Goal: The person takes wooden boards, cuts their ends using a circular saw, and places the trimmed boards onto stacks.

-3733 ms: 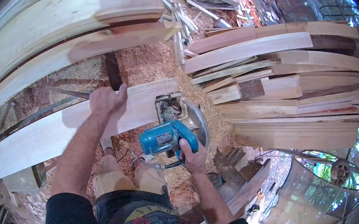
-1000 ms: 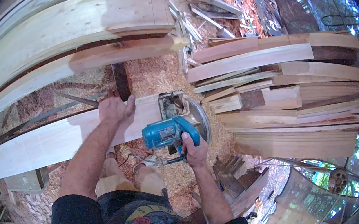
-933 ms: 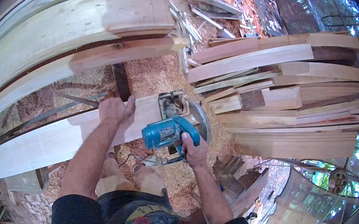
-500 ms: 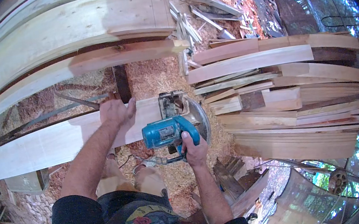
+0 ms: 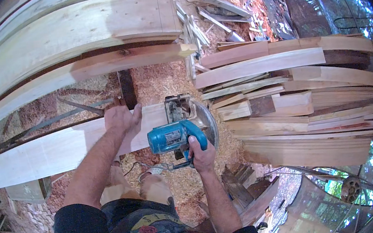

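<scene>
A pale plank [image 5: 67, 144] runs from the far left to the middle of the head view. My left hand [image 5: 121, 119] rests on it, fingers over the far edge and thumb apart, gripping the board. My right hand [image 5: 202, 153] is wrapped round the rear handle of a teal circular saw [image 5: 168, 138]. The saw's metal base lies over the plank's right end, and its round blade guard is on the right side. The blade and the cut line are hidden beneath the saw.
Wide boards [image 5: 71, 30] lie beyond the plank at the upper left. Stacked cut pieces [image 5: 260, 64] fill the right side. Scrap strips [image 5: 221, 4] are heaped at the top. Wood shavings [image 5: 158, 80] cover the ground, and a cable [image 5: 132, 167] hangs near my legs.
Since the earliest frame, the saw, both hands and the plank's end appear slightly lower and further right, as the view shifted too. Over the last second almost nothing has moved.
</scene>
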`<state>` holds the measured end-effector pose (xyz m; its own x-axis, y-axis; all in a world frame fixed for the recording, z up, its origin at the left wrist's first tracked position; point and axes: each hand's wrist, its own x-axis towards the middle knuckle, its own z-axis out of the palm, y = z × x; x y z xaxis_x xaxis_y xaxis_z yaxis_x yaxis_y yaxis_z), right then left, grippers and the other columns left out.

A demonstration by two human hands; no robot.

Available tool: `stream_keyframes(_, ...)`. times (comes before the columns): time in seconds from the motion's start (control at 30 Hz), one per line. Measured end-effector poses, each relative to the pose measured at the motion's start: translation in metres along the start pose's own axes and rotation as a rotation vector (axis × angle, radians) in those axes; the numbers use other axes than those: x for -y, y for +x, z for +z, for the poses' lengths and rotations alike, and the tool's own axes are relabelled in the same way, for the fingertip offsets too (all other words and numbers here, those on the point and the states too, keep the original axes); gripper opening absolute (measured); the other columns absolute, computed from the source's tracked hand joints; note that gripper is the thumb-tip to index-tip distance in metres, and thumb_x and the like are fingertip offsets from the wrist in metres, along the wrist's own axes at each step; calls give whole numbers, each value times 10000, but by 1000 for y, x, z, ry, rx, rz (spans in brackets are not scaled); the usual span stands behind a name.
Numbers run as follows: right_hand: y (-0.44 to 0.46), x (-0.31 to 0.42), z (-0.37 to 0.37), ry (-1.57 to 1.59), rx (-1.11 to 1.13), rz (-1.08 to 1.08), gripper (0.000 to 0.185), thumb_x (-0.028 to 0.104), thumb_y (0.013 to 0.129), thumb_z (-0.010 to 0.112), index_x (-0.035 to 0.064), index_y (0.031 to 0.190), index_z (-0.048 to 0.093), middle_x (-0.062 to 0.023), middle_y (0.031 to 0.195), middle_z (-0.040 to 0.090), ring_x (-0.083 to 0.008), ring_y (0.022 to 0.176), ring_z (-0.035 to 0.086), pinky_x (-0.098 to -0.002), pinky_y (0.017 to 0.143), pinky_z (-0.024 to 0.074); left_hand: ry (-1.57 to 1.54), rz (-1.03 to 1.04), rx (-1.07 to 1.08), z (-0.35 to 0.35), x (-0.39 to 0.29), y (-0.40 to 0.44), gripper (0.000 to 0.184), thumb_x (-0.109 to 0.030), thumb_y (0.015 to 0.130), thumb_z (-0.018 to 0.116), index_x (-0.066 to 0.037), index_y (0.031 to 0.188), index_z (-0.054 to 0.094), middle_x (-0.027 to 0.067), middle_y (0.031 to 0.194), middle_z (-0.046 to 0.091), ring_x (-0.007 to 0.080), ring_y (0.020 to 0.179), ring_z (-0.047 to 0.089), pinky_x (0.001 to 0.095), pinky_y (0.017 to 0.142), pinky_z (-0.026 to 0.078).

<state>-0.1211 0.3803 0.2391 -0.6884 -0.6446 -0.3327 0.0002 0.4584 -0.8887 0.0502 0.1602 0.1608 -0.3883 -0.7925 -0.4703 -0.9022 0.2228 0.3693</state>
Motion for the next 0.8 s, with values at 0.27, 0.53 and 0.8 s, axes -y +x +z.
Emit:
stream_keyframes(0.27,-3,8,-1,-35,-14,-26,343,323,964,671,59,750,629,7,569,550,-76,503,511,-252,475,408,39,-14,59,-15,-10,-15,784,-630,972,336,30,957,760,239,928,735,353,971,716,416,918,534)
stream_keyframes(0.53,-5,9,-7,-36,-14,-18,352,334,963,666,62,744,619,2,569,547,-84,497,516,-259,473,412,43,-16,92,-16,-14,-25,793,-645,962,339,31,1033,747,241,1012,729,349,1032,701,419,943,522)
stream_keyframes(0.8,-10,21,-11,-51,-19,-21,370,343,959,669,58,728,618,-6,564,552,-91,493,521,-268,472,415,20,-29,69,-14,-17,-31,818,-666,950,344,41,995,752,243,976,732,351,1020,706,422,940,522)
